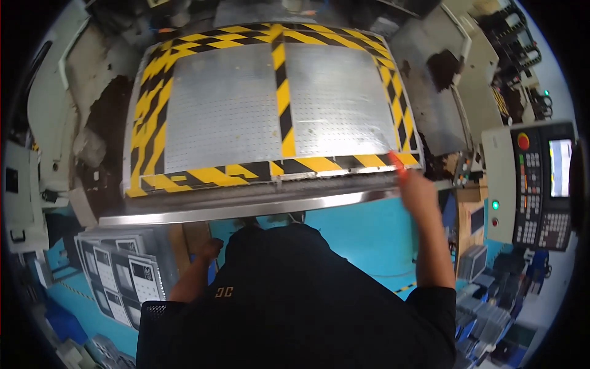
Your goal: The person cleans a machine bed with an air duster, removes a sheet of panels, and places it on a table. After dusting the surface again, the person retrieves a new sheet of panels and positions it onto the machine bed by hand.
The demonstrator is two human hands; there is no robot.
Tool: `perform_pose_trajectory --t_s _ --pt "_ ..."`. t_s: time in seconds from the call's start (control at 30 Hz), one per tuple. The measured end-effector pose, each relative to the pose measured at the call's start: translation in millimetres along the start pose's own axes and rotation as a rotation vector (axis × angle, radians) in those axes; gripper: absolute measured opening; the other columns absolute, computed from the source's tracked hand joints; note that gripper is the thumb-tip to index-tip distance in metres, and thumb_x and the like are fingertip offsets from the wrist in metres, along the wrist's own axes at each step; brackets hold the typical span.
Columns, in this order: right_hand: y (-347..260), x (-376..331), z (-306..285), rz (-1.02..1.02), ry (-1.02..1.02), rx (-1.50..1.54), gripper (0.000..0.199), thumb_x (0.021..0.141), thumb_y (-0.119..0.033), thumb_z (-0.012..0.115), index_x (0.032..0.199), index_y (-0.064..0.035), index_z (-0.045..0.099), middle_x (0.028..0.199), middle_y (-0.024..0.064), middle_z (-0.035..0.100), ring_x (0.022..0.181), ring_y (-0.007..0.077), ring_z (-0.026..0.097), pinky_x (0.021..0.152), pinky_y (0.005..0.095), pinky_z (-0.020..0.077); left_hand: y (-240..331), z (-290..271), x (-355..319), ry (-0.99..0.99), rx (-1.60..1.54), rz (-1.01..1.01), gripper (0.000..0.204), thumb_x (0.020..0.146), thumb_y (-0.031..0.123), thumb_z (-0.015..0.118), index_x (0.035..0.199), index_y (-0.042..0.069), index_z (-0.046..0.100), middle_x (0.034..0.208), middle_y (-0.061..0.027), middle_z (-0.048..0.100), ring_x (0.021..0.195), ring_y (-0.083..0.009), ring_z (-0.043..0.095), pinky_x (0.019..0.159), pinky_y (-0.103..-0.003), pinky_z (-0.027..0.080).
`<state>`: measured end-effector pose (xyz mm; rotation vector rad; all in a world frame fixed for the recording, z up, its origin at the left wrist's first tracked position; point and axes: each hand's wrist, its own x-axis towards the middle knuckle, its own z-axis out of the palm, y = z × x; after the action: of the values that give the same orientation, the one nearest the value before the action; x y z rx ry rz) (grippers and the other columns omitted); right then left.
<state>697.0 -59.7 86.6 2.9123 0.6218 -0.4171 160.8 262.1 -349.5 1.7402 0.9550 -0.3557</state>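
My right hand (pixel 420 195) is closed around a slim red-orange tool (pixel 395 161), its kind blurred and partly hidden by the fingers. The tool's tip points at the near right corner of a flat metal machine bed (pixel 224 104). Rows of small holes dot the bed, and its border and middle carry yellow-and-black striped tape (pixel 282 92). Wet, shiny patches show on the right half. Low at my left side, away from the bed, my left hand (pixel 211 249) hangs with its fingers curled in; nothing shows in it.
A steel ledge (pixel 246 209) runs along the bed's near side. To the right stands a control panel (pixel 544 190) with a screen, keys and a red knob. Stacked grey-and-white panels (pixel 117 270) are at lower left. More stacked parts (pixel 485 320) lie at lower right.
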Motion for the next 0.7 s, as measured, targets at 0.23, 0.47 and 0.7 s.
perform_pose_trajectory --t_s 0.23,0.47,0.7 --pt "-137 70 9 -0.452 -0.003 -0.026 0.039 0.089 -0.039 0.061 0.097 -0.0008 0.058 0.089 0.019 0.068 0.082 0.0353 0.067 0.073 0.0469 0.0527 -2 -9 -35 0.061 0.593 0.546 0.01 0.07 0.005 0.055 0.079 0.005 0.06 0.081 -0.0216 0.06 0.081 -0.0425 0.059 0.07 -0.05 0.048" --pt "-227 159 34 -0.339 0.042 0.305 0.047 0.09 -0.044 0.053 0.105 -0.0005 0.061 0.102 0.0229 0.066 0.096 0.0398 0.064 0.081 0.048 0.0513 -26 -10 -69 -0.059 0.552 0.331 0.012 0.074 0.008 0.057 0.084 0.003 0.063 0.085 -0.0218 0.063 0.082 -0.041 0.061 0.072 -0.049 0.049" --pt "-358 81 29 -0.741 0.005 0.267 0.037 0.091 -0.034 0.052 0.104 -0.0004 0.061 0.101 0.0225 0.067 0.094 0.0408 0.064 0.082 0.048 0.0513 -63 19 -101 0.021 0.273 0.153 0.021 0.086 0.015 0.055 0.097 0.002 0.067 0.097 -0.0168 0.067 0.093 -0.0332 0.064 0.08 -0.043 0.05"
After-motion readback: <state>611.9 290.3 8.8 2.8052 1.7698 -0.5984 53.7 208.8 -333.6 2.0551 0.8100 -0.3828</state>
